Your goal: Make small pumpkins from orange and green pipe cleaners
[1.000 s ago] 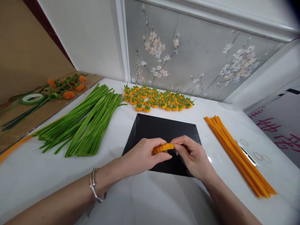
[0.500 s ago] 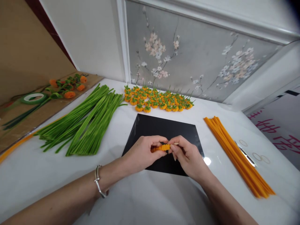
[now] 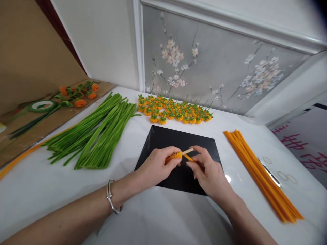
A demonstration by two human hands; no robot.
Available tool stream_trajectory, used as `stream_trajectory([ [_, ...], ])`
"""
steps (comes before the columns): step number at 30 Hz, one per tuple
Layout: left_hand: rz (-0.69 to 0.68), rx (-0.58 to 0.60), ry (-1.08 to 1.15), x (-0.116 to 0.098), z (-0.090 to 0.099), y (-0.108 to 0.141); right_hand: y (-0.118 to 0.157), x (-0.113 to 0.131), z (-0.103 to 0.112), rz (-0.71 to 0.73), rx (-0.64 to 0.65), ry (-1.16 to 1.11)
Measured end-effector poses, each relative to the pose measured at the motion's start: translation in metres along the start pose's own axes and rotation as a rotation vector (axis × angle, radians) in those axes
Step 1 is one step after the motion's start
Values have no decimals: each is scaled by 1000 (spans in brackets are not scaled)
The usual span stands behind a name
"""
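Note:
My left hand (image 3: pixel 157 166) grips a thin pale stick (image 3: pixel 188 151) with an orange fuzzy stem (image 3: pixel 176 155) coiled around it in tight turns. From the coil a loose end of the stem runs to my right hand (image 3: pixel 209 170), whose fingers pinch it just right of the stick's bare end. Both hands are over a black mat (image 3: pixel 176 136) on the white table. To the left lies a bundle of green fuzzy stems (image 3: pixel 104 139), and to the right a bundle of straight orange stems (image 3: pixel 260 173).
Several small orange flowers with green tops (image 3: pixel 178 110) stand behind the mat. At the left, green tape (image 3: pixel 43 106) and orange flowers (image 3: pixel 80 102) lie on cardboard (image 3: pixel 99 89). Tweezers (image 3: pixel 272 175) and rubber bands (image 3: pixel 282 176) are beyond the orange bundle.
The pale stick's end now shows between my hands. My right fingers have shifted slightly right and hold the orange stem's end away from the coil. The whole view has shifted slightly.

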State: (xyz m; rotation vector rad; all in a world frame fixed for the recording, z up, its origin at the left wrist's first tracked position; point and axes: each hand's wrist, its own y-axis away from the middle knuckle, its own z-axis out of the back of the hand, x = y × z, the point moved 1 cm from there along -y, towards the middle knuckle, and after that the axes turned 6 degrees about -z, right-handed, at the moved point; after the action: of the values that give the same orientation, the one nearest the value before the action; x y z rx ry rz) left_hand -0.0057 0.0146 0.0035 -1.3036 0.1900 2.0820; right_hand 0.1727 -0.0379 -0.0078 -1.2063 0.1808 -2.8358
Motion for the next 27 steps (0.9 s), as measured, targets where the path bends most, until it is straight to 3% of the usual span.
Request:
stream_trajectory([
  [5, -67, -98, -134, 5, 4, 0, 6, 2, -1, 197, 6, 417],
  [9, -175, -132, -336, 9, 3, 1, 10, 14, 1, 354, -67, 510],
  [13, -240, -33, -597, 9, 1, 3, 10, 22, 6, 440, -154, 498],
  [21, -298, 55, -741, -4, -4, 7, 1, 11, 16, 283, -230, 177],
  [27, -317, 73, -660, -8, -6, 11, -8, 2, 21, 95, -90, 12],
])
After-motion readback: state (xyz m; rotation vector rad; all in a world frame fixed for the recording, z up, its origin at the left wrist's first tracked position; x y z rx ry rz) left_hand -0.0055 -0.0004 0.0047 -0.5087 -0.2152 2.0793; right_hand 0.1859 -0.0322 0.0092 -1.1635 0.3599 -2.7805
